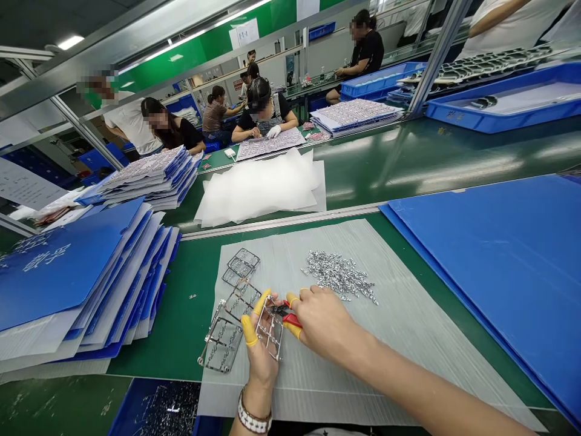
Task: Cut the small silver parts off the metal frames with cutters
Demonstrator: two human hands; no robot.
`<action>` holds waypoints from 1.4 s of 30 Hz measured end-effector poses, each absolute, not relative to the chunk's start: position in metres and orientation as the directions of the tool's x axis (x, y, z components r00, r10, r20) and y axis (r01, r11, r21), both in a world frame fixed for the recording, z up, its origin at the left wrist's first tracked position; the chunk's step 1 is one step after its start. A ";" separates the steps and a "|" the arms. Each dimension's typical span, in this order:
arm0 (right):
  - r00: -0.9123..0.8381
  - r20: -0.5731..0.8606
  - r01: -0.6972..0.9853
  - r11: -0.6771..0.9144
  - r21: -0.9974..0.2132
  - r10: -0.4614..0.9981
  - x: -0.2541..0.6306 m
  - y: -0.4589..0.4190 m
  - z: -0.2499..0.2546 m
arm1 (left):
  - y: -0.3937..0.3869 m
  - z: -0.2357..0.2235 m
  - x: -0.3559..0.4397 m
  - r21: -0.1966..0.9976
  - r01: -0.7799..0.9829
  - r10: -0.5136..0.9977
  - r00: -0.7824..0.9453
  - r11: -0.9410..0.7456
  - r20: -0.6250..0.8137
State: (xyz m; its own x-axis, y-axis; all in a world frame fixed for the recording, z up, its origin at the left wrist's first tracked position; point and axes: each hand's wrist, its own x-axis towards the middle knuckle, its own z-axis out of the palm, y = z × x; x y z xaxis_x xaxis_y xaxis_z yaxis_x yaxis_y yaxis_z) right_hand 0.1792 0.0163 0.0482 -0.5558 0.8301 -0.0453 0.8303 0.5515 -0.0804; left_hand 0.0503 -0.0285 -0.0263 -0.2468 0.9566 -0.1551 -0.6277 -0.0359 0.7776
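Note:
My left hand (263, 351), with yellow finger cots on its fingers, grips a shiny silver sprue frame (275, 338) tilted up off the sheet. My right hand (320, 318), also in yellow finger cots, is closed round red-handled cutting pliers (290, 316), whose jaws meet the upper part of that frame. Several more sprue frames (222, 344) lie overlapping to the left of my left hand. Beyond my right hand is a loose heap of small silver parts (338, 274). All this rests on a thin white foam sheet (390, 357).
Blue boards interleaved with white sheets (86, 260) are stacked at the left. Large blue boards (503, 242) lie at the right. A blue bin (131, 412) of dark scraps sits below the table edge. White foam sheets (258, 188) lie beyond the rail; co-workers sit further back.

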 end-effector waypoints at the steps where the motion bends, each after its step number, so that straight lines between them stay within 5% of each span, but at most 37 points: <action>1: -0.552 -0.034 0.833 0.549 -0.076 0.833 0.180 0.016 0.048 | -0.028 -0.025 0.051 0.772 -0.634 0.956 -0.243 -0.031 -0.162; 11: -0.557 -0.002 0.823 0.552 -0.133 0.830 0.180 0.001 0.050 | -0.022 -0.019 0.053 0.730 -0.683 0.919 -0.278 0.016 -0.280; 42: -0.577 -0.040 0.811 0.565 -0.152 0.816 0.173 0.001 0.046 | -0.022 -0.030 0.054 0.771 -0.637 0.923 -0.296 0.002 -0.248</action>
